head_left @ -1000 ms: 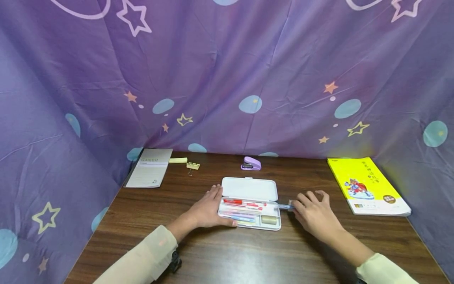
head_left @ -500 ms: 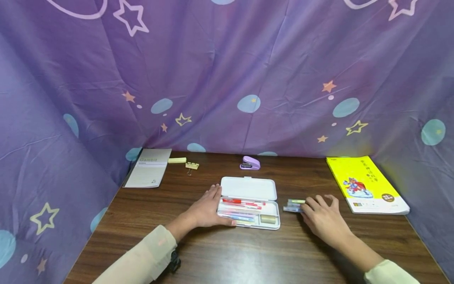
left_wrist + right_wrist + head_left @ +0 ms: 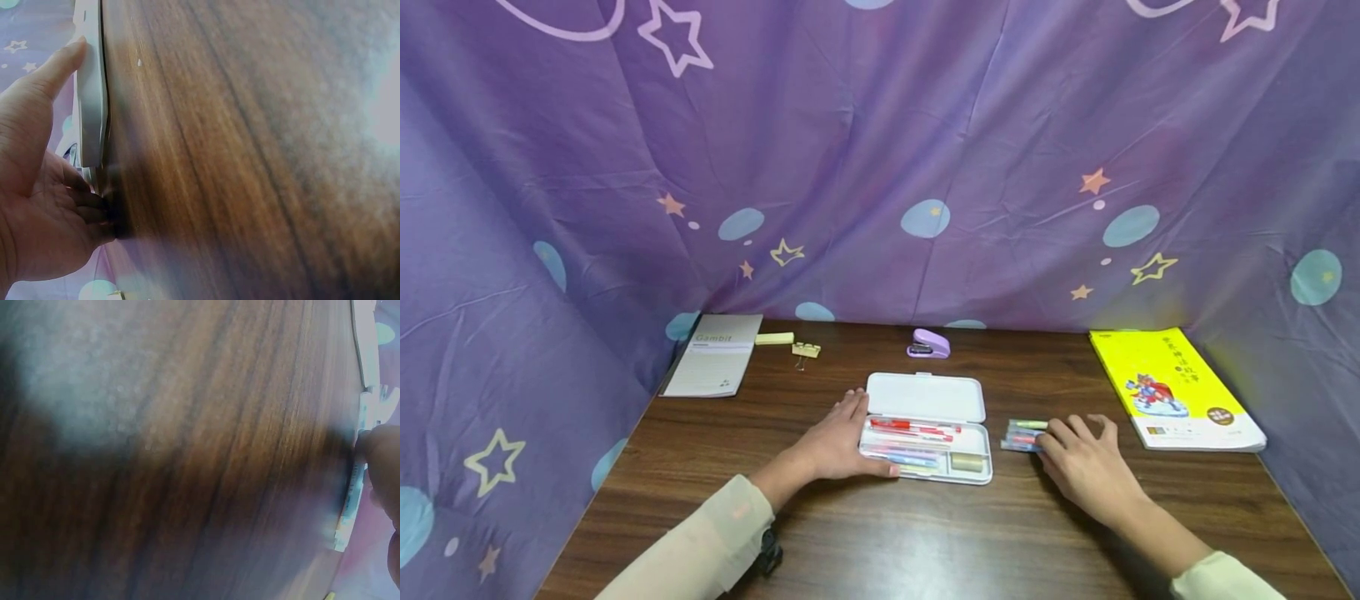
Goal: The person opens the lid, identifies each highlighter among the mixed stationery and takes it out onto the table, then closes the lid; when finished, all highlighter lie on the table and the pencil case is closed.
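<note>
An open white pencil case (image 3: 925,475) lies mid-table, with red pens (image 3: 898,426), several pale pens (image 3: 913,458) and a beige block (image 3: 966,462) inside. My left hand (image 3: 835,442) rests against its left end, fingers nearly straight and thumb along the front edge. The left wrist view shows that thumb (image 3: 62,65) against the case's side wall (image 3: 92,106). Right of the case, my right hand (image 3: 1086,462) grips several clear-barrelled pens (image 3: 1021,437) lying side by side on the table. Their right ends are hidden under its curled fingers. In the right wrist view a fingertip (image 3: 365,445) presses a pen (image 3: 351,497).
At the back stand a purple stapler (image 3: 929,344), a yellow binder clip (image 3: 806,351) and a yellow stick-like piece (image 3: 774,338). A grey notebook (image 3: 711,358) lies back left, a yellow book (image 3: 1176,387) on the right. A purple curtain (image 3: 880,167) encloses the table.
My right hand has moved right, away from the case, with the pens at its fingers. More pens now show beside its fingertips. My left hand stays at the case.
</note>
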The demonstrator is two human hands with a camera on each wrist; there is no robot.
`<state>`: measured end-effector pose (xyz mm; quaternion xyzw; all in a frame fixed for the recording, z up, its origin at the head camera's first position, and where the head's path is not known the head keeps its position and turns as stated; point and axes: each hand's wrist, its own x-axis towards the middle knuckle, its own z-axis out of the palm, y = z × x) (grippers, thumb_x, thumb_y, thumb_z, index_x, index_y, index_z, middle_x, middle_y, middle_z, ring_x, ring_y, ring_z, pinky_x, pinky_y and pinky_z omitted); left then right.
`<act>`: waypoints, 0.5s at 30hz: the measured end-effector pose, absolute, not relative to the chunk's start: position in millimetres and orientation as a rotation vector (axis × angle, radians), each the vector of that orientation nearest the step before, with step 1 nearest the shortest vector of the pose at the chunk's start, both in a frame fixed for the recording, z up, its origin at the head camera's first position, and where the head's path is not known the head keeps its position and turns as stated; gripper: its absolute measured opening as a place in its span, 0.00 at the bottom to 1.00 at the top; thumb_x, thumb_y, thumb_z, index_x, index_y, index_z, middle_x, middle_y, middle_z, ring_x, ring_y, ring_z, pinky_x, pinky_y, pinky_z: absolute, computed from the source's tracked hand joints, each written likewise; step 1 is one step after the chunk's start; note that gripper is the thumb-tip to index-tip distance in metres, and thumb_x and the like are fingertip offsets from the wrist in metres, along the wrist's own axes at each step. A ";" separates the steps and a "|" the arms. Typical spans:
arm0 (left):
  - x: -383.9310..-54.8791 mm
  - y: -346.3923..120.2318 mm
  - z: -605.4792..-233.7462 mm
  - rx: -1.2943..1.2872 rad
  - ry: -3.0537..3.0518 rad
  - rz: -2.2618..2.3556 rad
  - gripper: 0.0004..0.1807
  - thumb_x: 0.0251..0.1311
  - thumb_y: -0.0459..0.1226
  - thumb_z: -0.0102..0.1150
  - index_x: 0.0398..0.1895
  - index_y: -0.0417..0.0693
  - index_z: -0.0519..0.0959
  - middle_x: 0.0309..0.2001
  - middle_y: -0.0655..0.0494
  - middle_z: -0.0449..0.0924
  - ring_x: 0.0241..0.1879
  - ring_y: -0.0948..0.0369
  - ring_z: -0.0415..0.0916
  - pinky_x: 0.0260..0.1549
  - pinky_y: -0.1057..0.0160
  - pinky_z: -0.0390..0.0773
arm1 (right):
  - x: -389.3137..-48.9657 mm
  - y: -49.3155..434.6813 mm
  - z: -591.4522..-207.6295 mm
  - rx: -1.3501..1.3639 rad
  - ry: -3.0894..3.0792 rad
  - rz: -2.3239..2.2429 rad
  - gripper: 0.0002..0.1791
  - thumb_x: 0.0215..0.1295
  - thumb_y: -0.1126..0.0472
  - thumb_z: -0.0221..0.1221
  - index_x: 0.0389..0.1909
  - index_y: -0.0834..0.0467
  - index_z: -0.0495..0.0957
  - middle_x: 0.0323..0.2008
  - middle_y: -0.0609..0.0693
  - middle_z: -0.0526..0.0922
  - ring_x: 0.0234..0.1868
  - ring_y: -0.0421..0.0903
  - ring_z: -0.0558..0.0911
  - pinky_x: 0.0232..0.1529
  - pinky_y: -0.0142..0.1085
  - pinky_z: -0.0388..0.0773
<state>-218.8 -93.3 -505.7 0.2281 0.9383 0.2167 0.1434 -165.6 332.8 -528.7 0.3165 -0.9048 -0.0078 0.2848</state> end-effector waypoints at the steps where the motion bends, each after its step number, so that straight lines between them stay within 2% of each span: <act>1: -218.8 -93.1 -505.2 0.657 2.707 0.626 0.79 0.54 0.74 0.73 0.90 0.32 0.44 0.90 0.32 0.42 0.91 0.39 0.41 0.90 0.45 0.50 | -165.6 332.7 -528.5 0.846 -2.420 -0.019 0.30 0.88 0.47 0.35 0.40 0.58 0.83 0.40 0.54 0.84 0.43 0.57 0.80 0.52 0.76 0.74; 3: -219.0 -92.6 -504.4 0.656 2.708 0.625 0.79 0.54 0.74 0.74 0.90 0.33 0.44 0.90 0.32 0.43 0.91 0.40 0.41 0.90 0.45 0.50 | -165.5 332.4 -528.0 0.843 -2.422 -0.019 0.29 0.87 0.48 0.36 0.40 0.58 0.83 0.40 0.54 0.83 0.43 0.57 0.80 0.52 0.76 0.74; 5: -218.8 -92.4 -504.0 0.656 2.710 0.623 0.79 0.54 0.74 0.74 0.90 0.33 0.44 0.90 0.33 0.43 0.91 0.40 0.41 0.90 0.45 0.50 | -165.3 332.1 -527.3 0.847 -2.425 -0.017 0.21 0.84 0.51 0.47 0.40 0.58 0.84 0.40 0.54 0.83 0.43 0.57 0.80 0.52 0.76 0.74; 7: -218.7 -92.4 -503.9 0.657 2.710 0.623 0.79 0.54 0.74 0.74 0.90 0.33 0.44 0.90 0.32 0.43 0.91 0.40 0.41 0.90 0.45 0.50 | -164.9 332.2 -526.9 0.851 -2.434 -0.019 0.10 0.74 0.56 0.60 0.40 0.58 0.84 0.40 0.54 0.83 0.43 0.57 0.80 0.53 0.76 0.73; 8: -218.7 -92.4 -504.0 0.659 2.710 0.623 0.79 0.54 0.74 0.74 0.90 0.33 0.44 0.90 0.32 0.43 0.91 0.40 0.41 0.90 0.45 0.50 | -164.7 332.4 -526.8 0.852 -2.439 -0.021 0.08 0.68 0.58 0.64 0.41 0.58 0.84 0.40 0.54 0.83 0.43 0.57 0.80 0.53 0.76 0.73; 10: -218.5 -92.5 -504.1 0.662 2.709 0.625 0.79 0.54 0.74 0.74 0.90 0.33 0.44 0.90 0.32 0.43 0.91 0.39 0.41 0.90 0.45 0.50 | -164.5 332.8 -526.8 0.852 -2.449 -0.026 0.12 0.57 0.60 0.71 0.41 0.58 0.85 0.40 0.54 0.83 0.44 0.57 0.80 0.54 0.76 0.73; 12: -218.3 -92.6 -504.0 0.663 2.709 0.624 0.79 0.54 0.74 0.74 0.90 0.32 0.44 0.90 0.32 0.43 0.91 0.39 0.41 0.90 0.45 0.50 | -164.4 333.4 -527.0 0.849 -2.456 -0.033 0.12 0.57 0.60 0.71 0.41 0.58 0.85 0.41 0.54 0.83 0.44 0.57 0.80 0.54 0.76 0.73; 15: -217.5 -92.7 -503.7 0.657 2.708 0.626 0.79 0.54 0.74 0.74 0.90 0.32 0.44 0.90 0.32 0.43 0.91 0.39 0.41 0.90 0.45 0.50 | -164.4 334.3 -526.9 0.847 -2.453 -0.034 0.09 0.66 0.57 0.64 0.41 0.58 0.85 0.40 0.54 0.83 0.44 0.57 0.80 0.54 0.76 0.73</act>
